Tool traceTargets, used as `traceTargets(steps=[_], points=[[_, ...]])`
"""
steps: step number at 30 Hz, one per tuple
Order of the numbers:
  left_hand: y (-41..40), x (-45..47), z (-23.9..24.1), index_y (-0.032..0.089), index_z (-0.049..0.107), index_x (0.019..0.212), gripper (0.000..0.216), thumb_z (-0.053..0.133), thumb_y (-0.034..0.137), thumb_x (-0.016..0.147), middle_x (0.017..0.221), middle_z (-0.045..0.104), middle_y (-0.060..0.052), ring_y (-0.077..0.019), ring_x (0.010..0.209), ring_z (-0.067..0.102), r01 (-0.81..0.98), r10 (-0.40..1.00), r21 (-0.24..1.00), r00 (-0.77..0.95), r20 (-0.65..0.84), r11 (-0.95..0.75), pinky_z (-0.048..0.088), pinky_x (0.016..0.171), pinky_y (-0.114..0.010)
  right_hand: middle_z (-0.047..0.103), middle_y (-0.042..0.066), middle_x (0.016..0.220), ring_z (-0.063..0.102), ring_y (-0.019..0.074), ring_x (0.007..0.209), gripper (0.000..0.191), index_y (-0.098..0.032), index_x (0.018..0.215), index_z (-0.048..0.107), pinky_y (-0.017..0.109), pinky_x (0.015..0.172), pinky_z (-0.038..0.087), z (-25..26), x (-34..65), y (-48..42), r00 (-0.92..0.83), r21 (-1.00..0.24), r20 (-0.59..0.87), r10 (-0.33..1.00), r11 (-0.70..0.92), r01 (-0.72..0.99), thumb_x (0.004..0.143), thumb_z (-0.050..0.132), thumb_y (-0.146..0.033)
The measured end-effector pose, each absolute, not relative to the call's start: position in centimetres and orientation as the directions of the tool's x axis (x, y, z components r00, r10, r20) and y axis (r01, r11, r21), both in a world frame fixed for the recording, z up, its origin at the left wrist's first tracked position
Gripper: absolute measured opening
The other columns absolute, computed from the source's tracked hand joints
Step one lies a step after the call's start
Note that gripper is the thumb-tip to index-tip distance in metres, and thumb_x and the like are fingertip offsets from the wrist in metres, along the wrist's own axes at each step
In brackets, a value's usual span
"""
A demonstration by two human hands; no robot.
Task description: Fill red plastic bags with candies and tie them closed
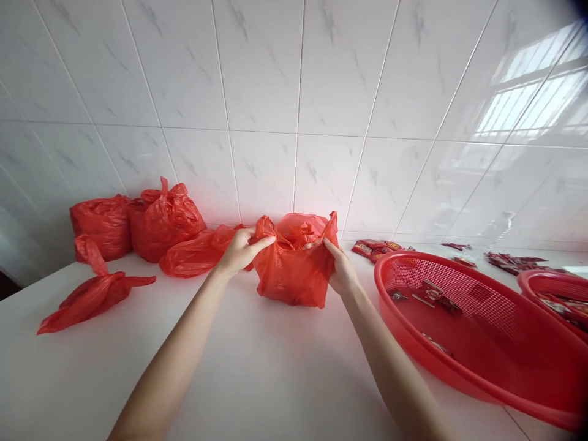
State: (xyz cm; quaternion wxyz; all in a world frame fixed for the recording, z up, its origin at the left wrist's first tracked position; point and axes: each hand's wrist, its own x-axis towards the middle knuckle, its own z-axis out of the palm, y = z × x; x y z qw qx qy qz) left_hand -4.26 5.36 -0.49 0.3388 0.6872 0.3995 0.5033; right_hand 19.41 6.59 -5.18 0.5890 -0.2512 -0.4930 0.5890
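From the head view, a red plastic bag [294,278] stands on the table [257,373] near the tiled wall [261,168], mouth up. The left hand [239,250] pinches its left top corner between thumb and fingers; the right hand [342,269] grips the right edge. Red plastic shows inside the mouth, but what the bag contains is hard to make out.

To the left, two bulging bags [165,223] sit side by side against the wall, their contents hidden. A flatter bag [190,254] lies in front of them, and a limp, twisted bag [98,297] nearer the table's left edge.

On the right, a large red basket [487,361] holds a few scattered packets [448,304], much of its floor bare. A smaller basket [551,279] beside it contains more packets. Loose snack packets [376,248] lie behind the large basket, near a clear bottle [500,226].
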Motion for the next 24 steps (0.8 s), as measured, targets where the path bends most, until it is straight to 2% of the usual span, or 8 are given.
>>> traceTargets(steps=[4, 8, 11, 14, 16, 19, 22, 24], points=[[4.3, -3.1, 0.0, 0.016, 0.065, 0.075, 0.026, 0.067, 0.04, 0.085, 0.08, 0.065, -0.003, -0.0182, 0.082, 0.061, 0.133, 0.85, 0.852, 0.243, 0.467, -0.507, 0.047, 0.075, -0.03, 0.055, -0.001, 0.063, 0.052, 0.0168, 0.06, 0.027, -0.025, 0.076, 0.061, 0.036, 0.071, 0.05, -4.4, 19.0, 5.8, -0.181, -0.863, 0.282, 0.942, 0.168, -0.476, 0.086, 0.063, -0.05], [3.3, -1.6, 0.5, 0.018, 0.07, 0.081, 0.02, 0.067, 0.037, 0.085, 0.098, 0.07, -0.007, -0.0214, 0.096, 0.064, 0.165, 0.759, 0.761, 0.352, 0.548, -0.627, 0.048, 0.088, -0.034, 0.033, -0.007, 0.051, 0.031, 0.0109, 0.048, 0.027, -0.022, 0.073, 0.06, 0.028, 0.056, 0.037, -3.8, 18.6, 4.8, -0.19, -0.918, 0.267, 0.945, 0.189, -0.348, 0.086, 0.062, -0.045], [2.5, -0.7, 0.6, 0.019, 0.071, 0.076, 0.017, 0.068, 0.033, 0.085, 0.126, 0.064, -0.01, -0.0241, 0.11, 0.062, 0.221, 0.681, 0.65, 0.35, 0.643, -0.727, 0.047, 0.097, -0.037, 0.026, -0.008, 0.05, 0.02, 0.0091, 0.048, 0.026, -0.021, 0.068, 0.056, 0.026, 0.05, 0.026, -3.3, 18.3, 3.9, -0.236, -0.966, 0.219, 0.947, 0.176, -0.189, 0.085, 0.06, -0.04], [1.9, -0.3, 0.7, 0.019, 0.072, 0.078, 0.016, 0.065, 0.03, 0.086, 0.147, 0.05, -0.009, -0.0238, 0.109, 0.063, 0.298, 0.64, 0.567, 0.351, 0.683, -0.768, 0.048, 0.097, -0.039, 0.026, -0.008, 0.054, 0.018, 0.0083, 0.05, 0.027, -0.021, 0.062, 0.044, 0.026, 0.049, 0.02, -2.6, 18.1, 2.8, -0.34, -0.98, 0.201, 0.919, 0.189, -0.067, 0.082, 0.059, -0.032], [1.7, -0.3, 0.7, 0.019, 0.071, 0.079, 0.017, 0.063, 0.031, 0.088, 0.14, 0.056, -0.01, -0.0237, 0.106, 0.063, 0.334, 0.644, 0.551, 0.376, 0.666, -0.765, 0.049, 0.094, -0.038, 0.028, -0.007, 0.057, 0.019, 0.0081, 0.052, 0.03, -0.021, 0.061, 0.037, 0.026, 0.048, 0.017, -2.2, 18.1, 2.3, -0.398, -0.975, 0.208, 0.894, 0.223, -0.009, 0.08, 0.058, -0.029], [1.9, -0.3, 0.6, 0.02, 0.069, 0.087, 0.02, 0.065, 0.039, 0.086, 0.099, 0.07, -0.007, -0.0218, 0.092, 0.065, 0.414, 0.732, 0.605, 0.332, 0.595, -0.68, 0.051, 0.082, -0.034, 0.029, -0.006, 0.06, 0.022, 0.0087, 0.054, 0.03, -0.021, 0.063, 0.04, 0.026, 0.048, 0.017, -1.5, 18.4, 1.8, -0.456, -0.948, 0.261, 0.851, 0.314, 0.043, 0.083, 0.059, -0.033], [2.4, -0.4, 0.3, 0.023, 0.064, 0.108, 0.036, 0.069, 0.048, 0.081, 0.084, 0.066, -0.001, -0.0184, 0.079, 0.062, 0.482, 0.838, 0.695, 0.198, 0.508, -0.534, 0.049, 0.071, -0.029, 0.035, -0.005, 0.062, 0.027, 0.0099, 0.056, 0.021, -0.02, 0.07, 0.052, 0.026, 0.049, 0.021, -1.2, 18.7, 1.8, -0.514, -0.897, 0.305, 0.802, 0.422, 0.127, 0.08, 0.066, -0.032], [2.7, -0.5, 0.0, 0.024, 0.059, 0.113, 0.042, 0.069, 0.049, 0.08, 0.073, 0.059, 0.003, -0.0147, 0.065, 0.057, 0.484, 0.882, 0.744, 0.155, 0.445, -0.46, 0.045, 0.061, -0.026, 0.04, -0.005, 0.063, 0.03, 0.0106, 0.057, 0.011, -0.021, 0.075, 0.057, 0.026, 0.051, 0.025, -1.4, 18.9, 1.9, -0.502, -0.836, 0.344, 0.793, 0.502, 0.221, 0.077, 0.067, -0.024]])
